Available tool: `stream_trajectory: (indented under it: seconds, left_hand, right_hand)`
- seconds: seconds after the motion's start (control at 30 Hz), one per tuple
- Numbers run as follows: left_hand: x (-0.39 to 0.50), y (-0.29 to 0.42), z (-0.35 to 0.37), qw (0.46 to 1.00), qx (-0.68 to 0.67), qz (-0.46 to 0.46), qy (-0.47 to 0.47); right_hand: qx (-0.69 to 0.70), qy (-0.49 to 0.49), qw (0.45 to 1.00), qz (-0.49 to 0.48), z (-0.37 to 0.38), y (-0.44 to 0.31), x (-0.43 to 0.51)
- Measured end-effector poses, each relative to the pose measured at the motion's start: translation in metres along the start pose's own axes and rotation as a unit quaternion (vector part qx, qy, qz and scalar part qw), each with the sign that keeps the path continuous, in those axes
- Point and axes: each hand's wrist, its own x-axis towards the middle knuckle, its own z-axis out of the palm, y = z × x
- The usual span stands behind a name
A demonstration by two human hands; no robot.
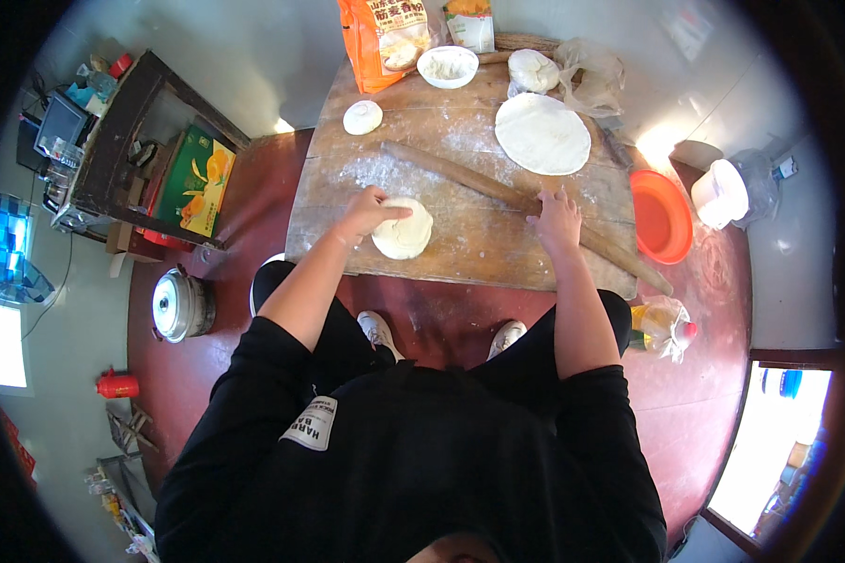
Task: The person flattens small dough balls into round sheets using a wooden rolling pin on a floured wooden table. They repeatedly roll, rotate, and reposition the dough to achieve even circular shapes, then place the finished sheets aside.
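Observation:
My left hand [367,214] is at the left edge of a thick round of dough [407,236], with its thumb laid over the top and the other fingers at the rim. A long wooden rolling pin [458,171] lies diagonally across the floured wooden table [465,246]. Over the pin's middle is my right hand [560,218], covering part of it. The pin's near end juts past the table's front right corner. Farther back lie a wide, thin sheet of dough [542,134] at the right and a small dough ball [362,117] at the left.
A white bowl of flour [448,68], an orange flour bag [373,49] and bagged dough [533,70] stand along the table's back. Right of the table are an orange basin [658,218] and an oil bottle [658,326]. A metal pot [176,306] stands on the floor at left.

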Motion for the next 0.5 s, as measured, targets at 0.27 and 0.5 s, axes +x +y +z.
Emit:
stream_trajectory:
  seconds: [0.27, 0.5]
  left_hand:
    - [-0.046, 0.016, 0.021, 0.951, -0.261, -0.140, -0.092]
    - [-0.078, -0.005, -0.009, 0.992, -0.018, -0.089, 0.089]
  right_hand:
    - [-0.035, 0.018, 0.999, 0.003, -0.007, -0.009, -0.010]
    - [-0.014, 0.077, 0.989, -0.128, -0.022, -0.060, -0.037]
